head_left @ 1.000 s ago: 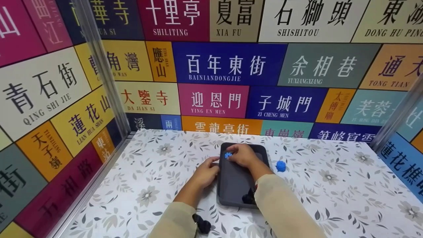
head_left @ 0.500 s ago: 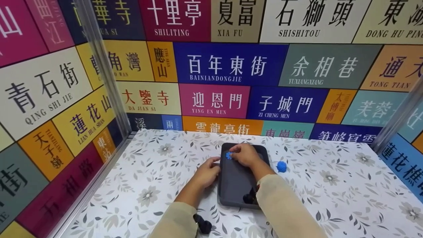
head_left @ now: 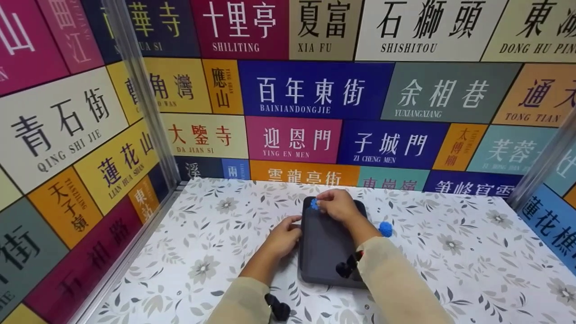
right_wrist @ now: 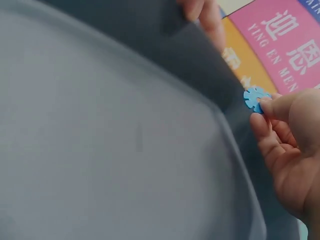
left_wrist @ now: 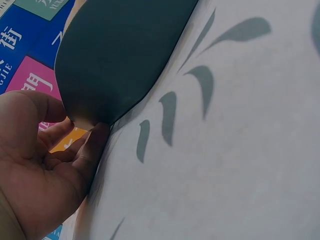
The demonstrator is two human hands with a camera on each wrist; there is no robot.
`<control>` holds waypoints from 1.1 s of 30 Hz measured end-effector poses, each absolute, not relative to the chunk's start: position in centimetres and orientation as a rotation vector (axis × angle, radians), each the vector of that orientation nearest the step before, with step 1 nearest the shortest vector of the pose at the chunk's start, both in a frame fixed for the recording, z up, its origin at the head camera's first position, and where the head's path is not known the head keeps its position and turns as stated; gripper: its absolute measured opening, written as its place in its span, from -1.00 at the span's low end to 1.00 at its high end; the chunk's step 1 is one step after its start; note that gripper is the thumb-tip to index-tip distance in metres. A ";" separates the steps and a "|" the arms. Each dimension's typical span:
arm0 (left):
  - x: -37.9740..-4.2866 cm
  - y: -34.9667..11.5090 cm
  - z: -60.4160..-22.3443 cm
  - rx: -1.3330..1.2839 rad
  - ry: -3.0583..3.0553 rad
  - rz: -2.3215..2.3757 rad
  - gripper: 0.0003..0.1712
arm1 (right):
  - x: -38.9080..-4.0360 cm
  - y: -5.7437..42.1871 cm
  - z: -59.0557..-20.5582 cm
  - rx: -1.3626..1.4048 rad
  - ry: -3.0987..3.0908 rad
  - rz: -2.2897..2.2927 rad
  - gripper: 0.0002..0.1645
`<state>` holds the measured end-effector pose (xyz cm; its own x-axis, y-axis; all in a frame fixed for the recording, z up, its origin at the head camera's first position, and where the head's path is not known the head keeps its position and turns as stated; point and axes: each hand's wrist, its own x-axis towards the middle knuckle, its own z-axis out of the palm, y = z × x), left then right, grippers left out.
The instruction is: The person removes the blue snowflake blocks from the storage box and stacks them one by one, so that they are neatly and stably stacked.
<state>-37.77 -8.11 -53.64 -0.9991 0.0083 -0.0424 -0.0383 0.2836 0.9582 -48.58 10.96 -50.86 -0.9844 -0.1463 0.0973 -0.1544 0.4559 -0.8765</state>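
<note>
A dark grey rectangular tray [head_left: 321, 256] lies on the table in front of me. Between thumb and fingers, my right hand [head_left: 339, 208] pinches a small blue notched plastic disc [right_wrist: 254, 99] above the tray's far left corner. At the tray's left side is my left hand [head_left: 282, 236]; its thumb and fingers [left_wrist: 95, 140] grip the tray's edge in the left wrist view. Its fingertips also show over the rim in the right wrist view. A blue spiky ball [head_left: 385, 229] sits on the table right of the tray, partly hidden behind my right forearm.
A floral white cloth [head_left: 225, 252] covers the table. Colourful sign-printed panels [head_left: 315, 90] rise behind it and on both sides, with metal corner posts [head_left: 150, 103] at left and right. A black device is strapped at each wrist.
My right hand has lifted slightly and shifted toward the tray's far edge, still pinching the blue disc. My left hand stays at the tray's left side.
</note>
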 end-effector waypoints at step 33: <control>-37.5 -8.0 -53.7 0.001 2.467 1.905 -0.33 | -40.9 27.9 -50.5 -0.112 -2.320 2.053 -0.51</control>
<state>-37.52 -8.04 -53.71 -0.9997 0.0159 -0.0195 -0.0148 0.2530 0.9673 -40.90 27.89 -50.46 -0.9965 0.0819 -0.0165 0.0263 0.1204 -0.9924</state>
